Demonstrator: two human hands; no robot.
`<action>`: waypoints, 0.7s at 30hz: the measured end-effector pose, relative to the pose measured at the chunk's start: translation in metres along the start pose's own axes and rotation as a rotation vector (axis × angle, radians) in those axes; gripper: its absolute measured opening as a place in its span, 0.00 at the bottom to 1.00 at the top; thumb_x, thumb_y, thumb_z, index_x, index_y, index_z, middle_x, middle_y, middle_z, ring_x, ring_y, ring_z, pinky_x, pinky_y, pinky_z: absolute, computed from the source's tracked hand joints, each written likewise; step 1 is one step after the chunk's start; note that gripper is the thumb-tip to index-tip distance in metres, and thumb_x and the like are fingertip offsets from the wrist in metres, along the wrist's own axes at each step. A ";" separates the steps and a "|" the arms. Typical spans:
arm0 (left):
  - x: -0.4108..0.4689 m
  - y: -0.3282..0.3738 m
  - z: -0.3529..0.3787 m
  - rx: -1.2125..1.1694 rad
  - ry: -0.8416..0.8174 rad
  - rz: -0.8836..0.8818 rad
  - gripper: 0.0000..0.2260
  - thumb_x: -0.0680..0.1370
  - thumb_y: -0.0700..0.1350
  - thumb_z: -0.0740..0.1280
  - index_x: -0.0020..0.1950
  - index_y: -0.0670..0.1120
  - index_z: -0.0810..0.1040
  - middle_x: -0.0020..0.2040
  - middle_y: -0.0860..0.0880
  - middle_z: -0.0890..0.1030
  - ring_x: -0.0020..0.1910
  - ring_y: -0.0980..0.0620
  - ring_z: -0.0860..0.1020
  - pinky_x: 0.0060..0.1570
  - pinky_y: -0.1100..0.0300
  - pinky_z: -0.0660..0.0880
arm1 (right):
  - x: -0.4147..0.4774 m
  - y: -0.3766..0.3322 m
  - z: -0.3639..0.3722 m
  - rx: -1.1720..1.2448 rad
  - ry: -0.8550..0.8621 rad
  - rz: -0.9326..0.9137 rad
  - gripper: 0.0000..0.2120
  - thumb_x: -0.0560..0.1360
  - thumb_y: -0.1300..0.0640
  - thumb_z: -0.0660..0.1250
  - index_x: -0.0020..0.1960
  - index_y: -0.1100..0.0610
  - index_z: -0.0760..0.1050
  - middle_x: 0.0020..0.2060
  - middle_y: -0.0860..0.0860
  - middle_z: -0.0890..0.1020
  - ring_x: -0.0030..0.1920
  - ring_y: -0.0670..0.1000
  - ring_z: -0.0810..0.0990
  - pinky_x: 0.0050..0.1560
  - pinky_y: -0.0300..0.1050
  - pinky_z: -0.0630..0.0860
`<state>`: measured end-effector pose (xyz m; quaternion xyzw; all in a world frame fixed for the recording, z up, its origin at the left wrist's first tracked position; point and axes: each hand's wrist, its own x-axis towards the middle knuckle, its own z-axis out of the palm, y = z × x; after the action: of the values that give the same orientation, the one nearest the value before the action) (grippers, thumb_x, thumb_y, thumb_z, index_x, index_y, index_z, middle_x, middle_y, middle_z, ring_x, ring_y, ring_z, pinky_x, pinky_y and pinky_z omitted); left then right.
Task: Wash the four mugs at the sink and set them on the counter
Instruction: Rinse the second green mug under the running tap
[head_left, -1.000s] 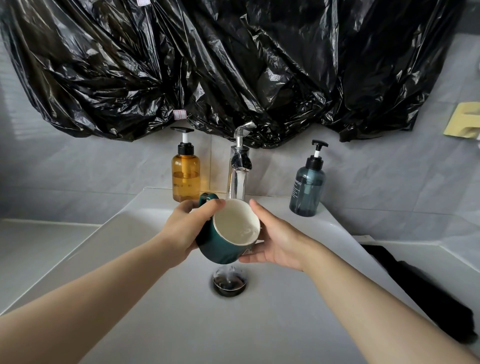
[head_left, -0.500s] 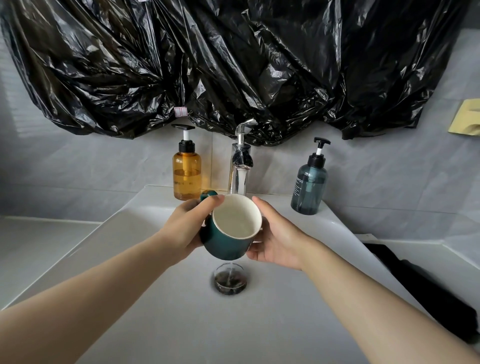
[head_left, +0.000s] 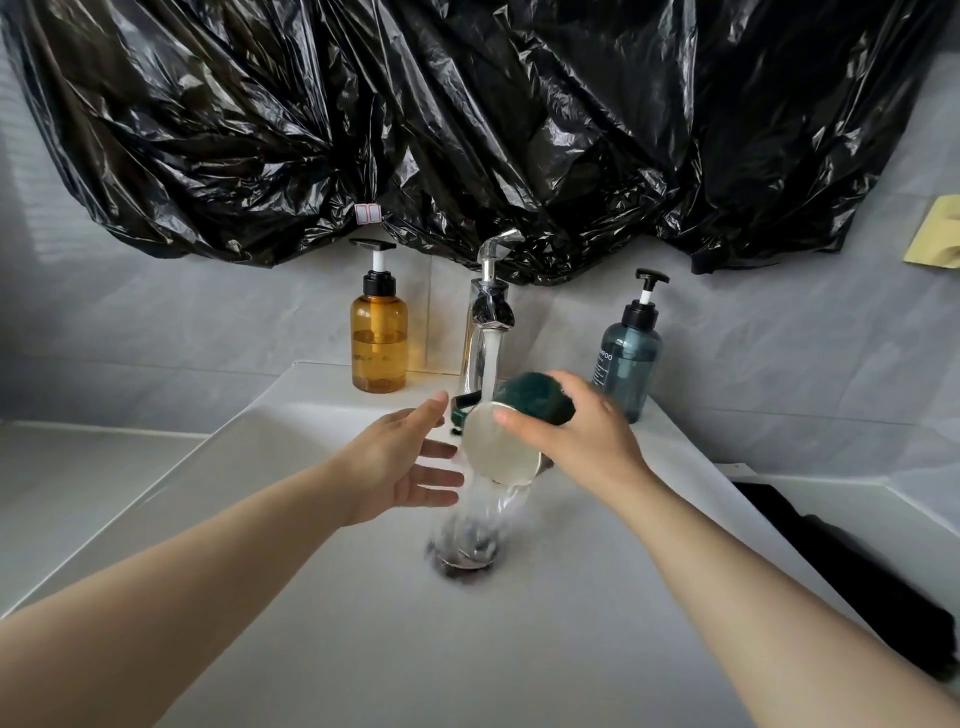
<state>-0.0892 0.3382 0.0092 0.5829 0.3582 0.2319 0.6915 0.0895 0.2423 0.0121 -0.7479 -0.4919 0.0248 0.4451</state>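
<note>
Only "POO" reads on the grey-blue plastic pump bottle just behind the right hand. Its fingers curl round the dark green ceramic mug, tipped and spilling water under the chrome tap. The left hand has its fingers straight and spread just beside the mug's rim; whether they touch it is unclear.

Right hand gripping tipped green mug under running faucet, left hand spread beside it, white sink

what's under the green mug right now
Below the tipped green mug, held by the right hand, water pours into the sink over the dark drain. The splash blurs the drain's details.
</note>
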 end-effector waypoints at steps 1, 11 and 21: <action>0.001 0.000 -0.001 0.020 0.020 0.000 0.23 0.81 0.60 0.60 0.67 0.43 0.70 0.61 0.39 0.78 0.56 0.38 0.81 0.51 0.44 0.82 | 0.000 -0.001 -0.004 -0.115 0.049 -0.026 0.31 0.61 0.28 0.70 0.59 0.41 0.73 0.55 0.43 0.78 0.59 0.47 0.74 0.54 0.47 0.75; 0.006 0.000 -0.004 0.003 0.014 -0.057 0.26 0.78 0.64 0.62 0.60 0.41 0.74 0.57 0.40 0.82 0.54 0.40 0.82 0.55 0.44 0.80 | -0.002 -0.015 -0.013 -0.206 0.048 -0.166 0.37 0.62 0.30 0.71 0.67 0.43 0.70 0.61 0.45 0.74 0.65 0.49 0.68 0.59 0.42 0.67; 0.003 -0.002 -0.003 -0.071 -0.076 0.069 0.32 0.66 0.59 0.72 0.63 0.41 0.77 0.56 0.37 0.83 0.49 0.41 0.84 0.50 0.48 0.83 | -0.012 -0.022 0.004 -0.050 -0.116 -0.185 0.43 0.63 0.36 0.76 0.73 0.45 0.64 0.63 0.40 0.69 0.70 0.44 0.62 0.64 0.41 0.65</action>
<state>-0.0901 0.3417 0.0066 0.5784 0.3030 0.2460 0.7163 0.0659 0.2388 0.0200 -0.7076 -0.5841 0.0145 0.3973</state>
